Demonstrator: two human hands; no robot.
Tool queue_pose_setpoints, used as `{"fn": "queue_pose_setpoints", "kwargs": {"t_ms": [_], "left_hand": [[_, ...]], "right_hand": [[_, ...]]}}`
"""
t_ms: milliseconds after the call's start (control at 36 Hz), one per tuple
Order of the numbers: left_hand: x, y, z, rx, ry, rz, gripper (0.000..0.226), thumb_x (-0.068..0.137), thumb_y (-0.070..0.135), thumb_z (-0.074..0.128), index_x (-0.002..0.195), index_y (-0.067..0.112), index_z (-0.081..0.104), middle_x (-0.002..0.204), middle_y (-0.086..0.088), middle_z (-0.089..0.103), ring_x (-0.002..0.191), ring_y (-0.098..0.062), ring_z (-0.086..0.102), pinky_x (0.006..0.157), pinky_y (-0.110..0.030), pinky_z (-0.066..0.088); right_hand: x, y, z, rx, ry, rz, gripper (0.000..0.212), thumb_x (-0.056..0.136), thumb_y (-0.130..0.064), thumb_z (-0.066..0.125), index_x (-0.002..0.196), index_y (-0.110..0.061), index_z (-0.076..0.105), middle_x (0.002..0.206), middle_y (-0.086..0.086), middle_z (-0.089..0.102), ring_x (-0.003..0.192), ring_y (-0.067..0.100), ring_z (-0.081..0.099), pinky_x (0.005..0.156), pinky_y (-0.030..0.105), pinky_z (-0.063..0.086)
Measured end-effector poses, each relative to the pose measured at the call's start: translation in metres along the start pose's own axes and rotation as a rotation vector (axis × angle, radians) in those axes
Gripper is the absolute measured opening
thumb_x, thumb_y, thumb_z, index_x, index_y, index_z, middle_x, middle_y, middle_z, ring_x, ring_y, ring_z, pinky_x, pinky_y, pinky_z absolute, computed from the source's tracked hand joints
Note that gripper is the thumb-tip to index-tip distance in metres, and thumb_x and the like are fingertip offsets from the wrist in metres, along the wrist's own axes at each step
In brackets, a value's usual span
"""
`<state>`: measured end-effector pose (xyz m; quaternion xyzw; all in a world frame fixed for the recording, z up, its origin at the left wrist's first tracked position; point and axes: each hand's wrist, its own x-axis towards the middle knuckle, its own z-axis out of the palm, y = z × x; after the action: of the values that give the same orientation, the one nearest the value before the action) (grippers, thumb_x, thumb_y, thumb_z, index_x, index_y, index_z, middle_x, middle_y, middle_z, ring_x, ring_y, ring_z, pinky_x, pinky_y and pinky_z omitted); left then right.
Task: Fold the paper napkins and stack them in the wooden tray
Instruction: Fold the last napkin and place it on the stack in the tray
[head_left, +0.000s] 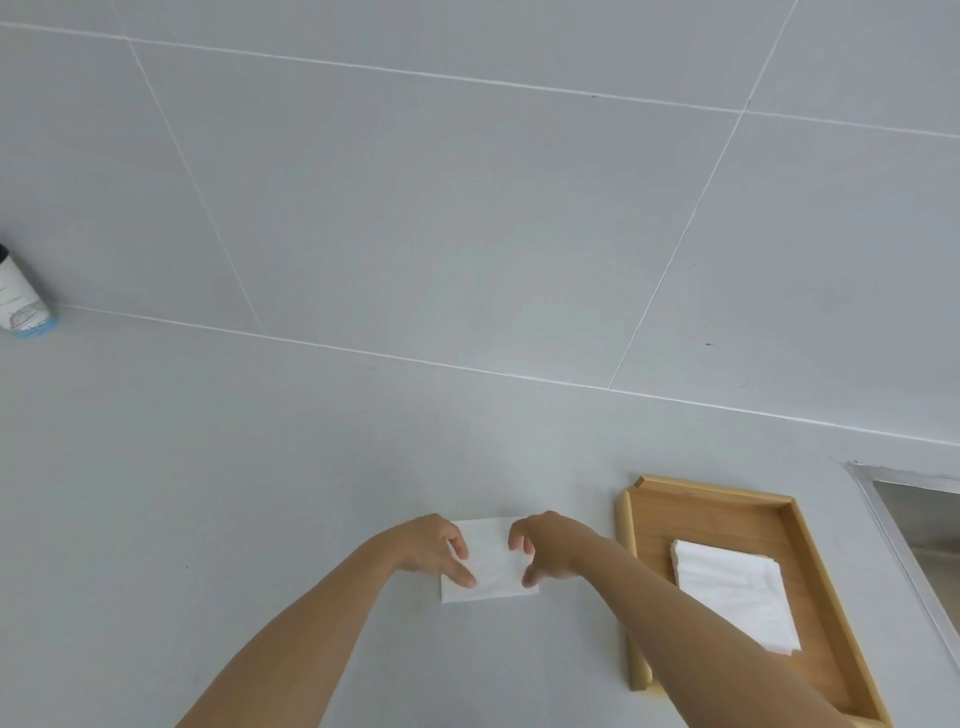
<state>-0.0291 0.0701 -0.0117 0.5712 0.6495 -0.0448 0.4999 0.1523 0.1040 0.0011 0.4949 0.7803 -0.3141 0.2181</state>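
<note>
A white paper napkin (491, 564) lies flat on the grey counter in front of me. My left hand (434, 545) rests on its left edge with the fingertips pressing down. My right hand (550, 545) rests on its right edge, fingers curled onto the paper. To the right stands the wooden tray (727, 504), set lengthwise. Inside it lies a stack of folded white napkins (732, 592), partly crossed by my right forearm.
A white bottle with a blue base (23, 296) stands at the far left against the tiled wall. A metal sink rim (904, 478) begins at the right edge, just beyond the tray. The grey counter (260, 467) spreads out to the left.
</note>
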Motion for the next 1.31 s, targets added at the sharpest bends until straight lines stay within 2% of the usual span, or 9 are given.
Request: {"fn": "queue_pose_setpoints", "kwargs": {"t_ms": [83, 167, 250, 417, 750, 833, 944, 1083, 1306], "left_hand": [[0.002, -0.002, -0.002, -0.068, 0.203, 0.015, 0.041, 0.082, 0.028, 0.067, 0.117, 0.010, 0.056, 0.101, -0.001, 0.049, 0.091, -0.016, 0.048, 0.072, -0.023, 0.041], [0.006, -0.004, 0.000, 0.006, 0.363, -0.004, 0.043, 0.087, 0.026, 0.058, 0.127, 0.014, 0.047, 0.119, -0.007, 0.050, 0.108, -0.022, 0.052, 0.091, -0.033, 0.045], [0.009, -0.003, 0.005, 0.126, 0.371, -0.027, 0.054, 0.088, 0.028, 0.056, 0.137, 0.019, 0.036, 0.137, -0.011, 0.040, 0.127, -0.026, 0.042, 0.103, -0.036, 0.042], [0.013, -0.001, 0.021, 0.373, 0.361, -0.040, 0.062, 0.086, 0.030, 0.056, 0.141, 0.023, 0.028, 0.142, -0.008, 0.034, 0.130, -0.027, 0.034, 0.104, -0.037, 0.036], [0.020, 0.007, 0.029, 0.329, 0.342, -0.099, 0.041, 0.072, 0.029, 0.073, 0.103, 0.020, 0.048, 0.125, -0.005, 0.041, 0.119, -0.023, 0.039, 0.095, -0.031, 0.035], [0.018, 0.010, 0.030, 0.309, 0.334, -0.086, 0.040, 0.072, 0.024, 0.072, 0.089, 0.023, 0.036, 0.102, 0.000, 0.043, 0.114, -0.022, 0.044, 0.085, -0.029, 0.030], [0.011, 0.015, 0.034, 0.238, 0.319, -0.047, 0.041, 0.075, 0.013, 0.067, 0.090, 0.021, 0.030, 0.067, 0.010, 0.036, 0.083, -0.021, 0.045, 0.079, -0.029, 0.025], [0.009, 0.012, 0.037, -0.036, 0.343, 0.000, 0.035, 0.077, -0.001, 0.058, 0.084, 0.020, 0.031, 0.066, 0.006, 0.034, 0.062, -0.015, 0.038, 0.052, -0.019, 0.027], [0.003, 0.021, 0.019, -0.316, 0.418, 0.107, 0.038, 0.079, -0.004, 0.058, 0.058, 0.024, 0.043, 0.065, 0.001, 0.041, 0.060, -0.014, 0.038, 0.056, -0.021, 0.031]], "right_hand": [[0.000, 0.000, -0.005, 0.070, 0.039, 0.005, 0.060, 0.081, -0.031, 0.068, 0.133, -0.021, 0.042, 0.133, 0.006, 0.051, 0.120, 0.025, 0.051, 0.096, 0.034, 0.043], [0.002, -0.003, -0.007, 0.098, 0.176, -0.017, 0.059, 0.088, -0.031, 0.059, 0.139, -0.019, 0.033, 0.140, 0.007, 0.044, 0.127, 0.025, 0.044, 0.101, 0.037, 0.041], [0.007, -0.005, -0.002, 0.040, 0.242, -0.032, 0.059, 0.091, -0.024, 0.054, 0.142, -0.018, 0.026, 0.144, 0.008, 0.037, 0.130, 0.027, 0.038, 0.102, 0.038, 0.041], [0.014, -0.004, 0.018, -0.032, 0.233, -0.066, 0.065, 0.087, -0.012, 0.057, 0.143, -0.018, 0.025, 0.152, 0.002, 0.028, 0.139, 0.025, 0.027, 0.110, 0.038, 0.032], [0.018, 0.000, 0.029, -0.016, 0.260, -0.049, 0.043, 0.081, -0.003, 0.058, 0.120, -0.012, 0.043, 0.130, 0.009, 0.043, 0.121, 0.027, 0.038, 0.099, 0.032, 0.035], [0.017, 0.002, 0.030, -0.010, 0.236, -0.049, 0.043, 0.079, -0.006, 0.063, 0.117, -0.012, 0.045, 0.129, 0.009, 0.042, 0.119, 0.027, 0.038, 0.098, 0.032, 0.036], [0.015, 0.004, 0.031, -0.006, 0.194, -0.042, 0.045, 0.076, -0.013, 0.070, 0.114, -0.012, 0.046, 0.128, 0.009, 0.043, 0.118, 0.027, 0.039, 0.096, 0.032, 0.037], [0.010, 0.007, 0.032, 0.048, 0.173, -0.033, 0.039, 0.076, -0.014, 0.071, 0.092, -0.020, 0.035, 0.113, 0.006, 0.046, 0.115, 0.026, 0.040, 0.086, 0.030, 0.036], [-0.004, 0.024, 0.015, 0.414, 0.255, -0.014, 0.043, 0.073, -0.006, 0.072, 0.062, -0.031, 0.038, 0.096, -0.001, 0.048, 0.089, 0.015, 0.043, 0.059, 0.013, 0.033]]}}
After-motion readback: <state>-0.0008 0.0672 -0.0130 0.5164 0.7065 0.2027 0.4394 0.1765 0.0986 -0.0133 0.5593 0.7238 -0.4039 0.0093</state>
